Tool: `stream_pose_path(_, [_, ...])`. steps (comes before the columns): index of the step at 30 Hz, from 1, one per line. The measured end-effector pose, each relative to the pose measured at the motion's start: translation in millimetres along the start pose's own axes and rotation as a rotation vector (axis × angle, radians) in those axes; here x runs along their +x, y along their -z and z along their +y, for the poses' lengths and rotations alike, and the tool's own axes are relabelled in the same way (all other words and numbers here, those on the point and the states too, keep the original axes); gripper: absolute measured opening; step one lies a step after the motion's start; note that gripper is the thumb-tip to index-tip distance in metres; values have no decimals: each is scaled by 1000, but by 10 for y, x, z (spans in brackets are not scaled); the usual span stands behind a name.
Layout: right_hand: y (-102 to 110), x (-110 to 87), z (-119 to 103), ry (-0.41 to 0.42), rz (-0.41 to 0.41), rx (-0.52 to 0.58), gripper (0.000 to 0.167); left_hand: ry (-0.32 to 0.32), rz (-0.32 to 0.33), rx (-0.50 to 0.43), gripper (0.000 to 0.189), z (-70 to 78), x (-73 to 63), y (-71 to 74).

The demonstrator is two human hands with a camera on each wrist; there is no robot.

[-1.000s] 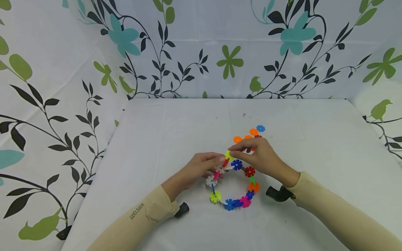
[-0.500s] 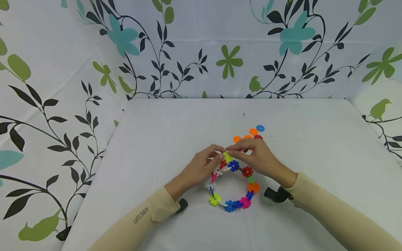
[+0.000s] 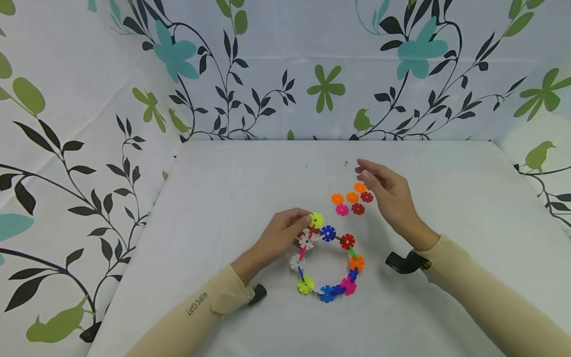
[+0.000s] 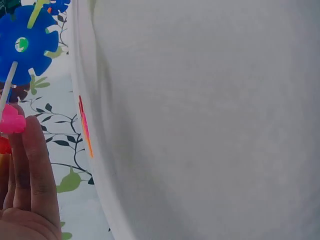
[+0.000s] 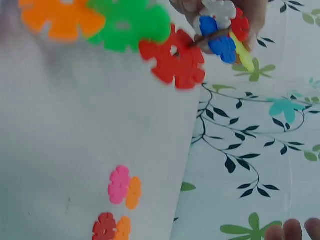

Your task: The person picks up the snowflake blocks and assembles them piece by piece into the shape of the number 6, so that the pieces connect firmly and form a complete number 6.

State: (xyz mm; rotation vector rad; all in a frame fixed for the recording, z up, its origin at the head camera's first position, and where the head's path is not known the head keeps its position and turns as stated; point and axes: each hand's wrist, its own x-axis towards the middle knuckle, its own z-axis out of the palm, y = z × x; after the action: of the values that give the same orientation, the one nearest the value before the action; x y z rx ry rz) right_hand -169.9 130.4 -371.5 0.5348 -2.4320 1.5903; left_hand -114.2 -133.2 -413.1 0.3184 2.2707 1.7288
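My left hand [image 3: 278, 235] grips the upper left of a ring of linked plastic snowflake discs [image 3: 347, 241], near a yellow disc [image 3: 316, 220] at its top. Blue, white, pink, green, red and orange discs make up the ring, slotted into one another. In the left wrist view a large blue disc [image 4: 30, 52] stands over the left fingers [image 4: 37, 170]. My right hand [image 3: 394, 201] is away from the ring, over the far end of the loose discs, fingers relaxed and nothing visible in them. Its fingertips show low in the right wrist view.
Several loose discs lie beyond the ring: orange [image 3: 337, 199], pink [image 3: 342, 209] and dark red [image 3: 358, 208]. A white cloth covers the table [image 3: 241, 178]. A leaf-patterned curtain [image 3: 276, 59] hangs behind it. Black wrist mounts [image 3: 407, 262] stick out by the sleeves.
The right hand has left the yellow disc and moved up and right to the loose discs, covering where the blue one lay. The left hand keeps its hold on the ring.
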Motion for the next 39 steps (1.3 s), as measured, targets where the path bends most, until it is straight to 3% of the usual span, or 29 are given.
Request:
stream_pose_path(8, [112, 114, 110, -4, 147, 12, 44, 65, 30, -103, 30, -12, -2, 3])
stream_pose_path(21, [216, 130, 447, -265, 131, -42, 54, 78, 17, -178, 24, -56, -4, 26])
stream_pose_path(25, [248, 111, 557, -352, 39, -111, 54, 86, 21, -174, 24, -59, -3, 25])
stream_pose_path(30, [269, 94, 720, -427, -178, -236, 43, 100, 22, -177, 25, -56, 1, 21])
stream_pose_path(34, [249, 93, 793, -415, -319, -331, 35, 106, 24, -179, 26, -51, 4, 19])
stream_pose_path(39, [213, 86, 808, -399, -369, -394, 35, 110, 25, -176, 26, -37, -3, 19])
